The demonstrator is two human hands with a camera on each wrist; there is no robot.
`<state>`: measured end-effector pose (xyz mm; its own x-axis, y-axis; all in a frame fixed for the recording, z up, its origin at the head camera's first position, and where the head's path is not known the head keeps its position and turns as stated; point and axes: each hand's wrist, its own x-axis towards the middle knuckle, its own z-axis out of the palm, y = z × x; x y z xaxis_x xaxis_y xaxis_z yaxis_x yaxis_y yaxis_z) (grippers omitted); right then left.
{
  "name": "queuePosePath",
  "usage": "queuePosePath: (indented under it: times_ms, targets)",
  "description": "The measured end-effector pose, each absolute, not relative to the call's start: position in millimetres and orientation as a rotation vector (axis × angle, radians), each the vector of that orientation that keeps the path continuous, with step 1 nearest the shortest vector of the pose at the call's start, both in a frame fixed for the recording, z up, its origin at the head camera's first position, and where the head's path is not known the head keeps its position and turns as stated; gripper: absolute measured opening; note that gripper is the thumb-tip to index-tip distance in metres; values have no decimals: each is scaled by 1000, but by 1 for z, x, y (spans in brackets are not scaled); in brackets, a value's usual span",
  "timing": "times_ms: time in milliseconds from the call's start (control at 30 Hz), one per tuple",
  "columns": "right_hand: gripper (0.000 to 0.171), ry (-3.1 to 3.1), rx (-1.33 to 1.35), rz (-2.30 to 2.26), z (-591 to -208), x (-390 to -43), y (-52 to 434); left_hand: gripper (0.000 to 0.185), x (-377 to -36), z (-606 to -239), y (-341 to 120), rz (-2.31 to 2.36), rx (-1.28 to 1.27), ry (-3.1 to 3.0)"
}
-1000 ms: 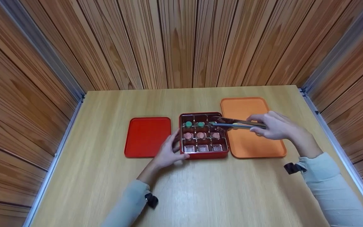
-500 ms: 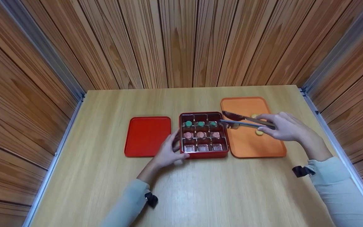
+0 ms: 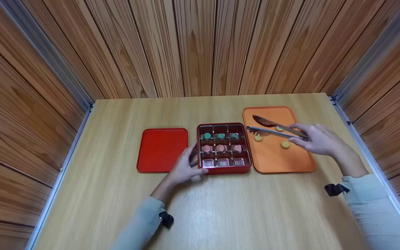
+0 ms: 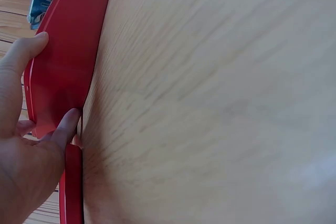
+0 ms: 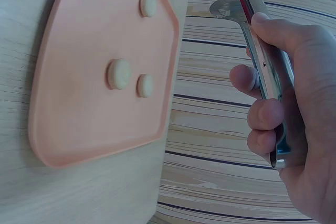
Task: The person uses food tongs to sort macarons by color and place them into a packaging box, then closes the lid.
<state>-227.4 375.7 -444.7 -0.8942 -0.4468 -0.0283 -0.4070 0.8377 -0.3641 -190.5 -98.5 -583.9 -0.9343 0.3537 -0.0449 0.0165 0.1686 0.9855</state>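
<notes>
The metal tongs (image 3: 273,127) are long and shiny, with two flat spoon-like tips, and the right hand (image 3: 319,140) grips them at the back end. They are held almost level above the orange tray (image 3: 276,163), with the tips apart and pointing to the left, toward the red box (image 3: 223,169).

The box is square, with nine compartments in three rows. The far row holds green round pieces (image 3: 207,135), the middle row holds pink ones (image 3: 207,148), and the near row has only foil cups. The left hand (image 3: 185,166) rests against its left wall.

Three yellow round pieces (image 3: 284,144) lie apart on the tray.
</notes>
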Motion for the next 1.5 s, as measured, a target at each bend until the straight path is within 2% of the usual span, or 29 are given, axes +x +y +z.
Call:
queuePosePath:
  times_ms: [267,633,933,1500]
  targets:
    - [50,2885,-631,-494,-457,-232,377,120,-191,-583,-98,1823,321,2178]
    - [40,2899,-613,-461,-474,-237,377,118,-191,-585,-98,1847,339,2162]
    - [42,2840,-543,-487,-479,-242,378,119,-191,-585,-98,1845,333,2167]
    - [36,2822,-526,-513,-494,-246,378,119,-190,-584,-98,1867,356,2160]
